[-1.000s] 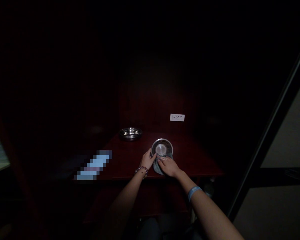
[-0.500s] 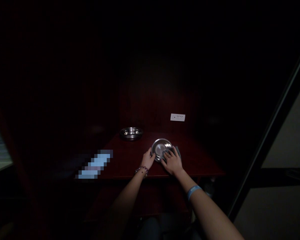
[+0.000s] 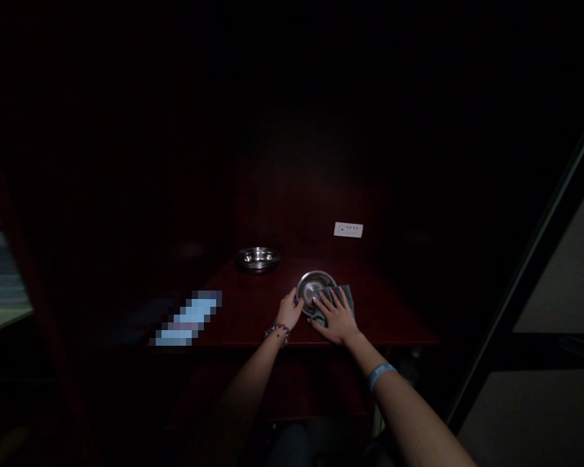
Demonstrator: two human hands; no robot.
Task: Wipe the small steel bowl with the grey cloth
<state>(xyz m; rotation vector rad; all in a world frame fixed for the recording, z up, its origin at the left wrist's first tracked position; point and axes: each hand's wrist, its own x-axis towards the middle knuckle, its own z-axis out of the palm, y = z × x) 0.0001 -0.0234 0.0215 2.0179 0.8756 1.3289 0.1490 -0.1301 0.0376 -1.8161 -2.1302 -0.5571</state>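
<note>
One round, silver metal bowl (image 3: 313,290), over the dark red wooden table (image 3: 394,322): wiping apparently under way, finish not yet evident. One grey-blue fabric cloth (image 3: 347,299), rumpled, across the bowl's right near rim. Left hand (image 3: 289,311): gripping the bowl's left rim. Right hand (image 3: 338,322): fingers spread wide, flat on the cloth, bowl just beyond and to its left. One stack of shiny silver metal dishes (image 3: 257,261), farther back, left (wiped or awaiting wiping, cannot tell).
</note>
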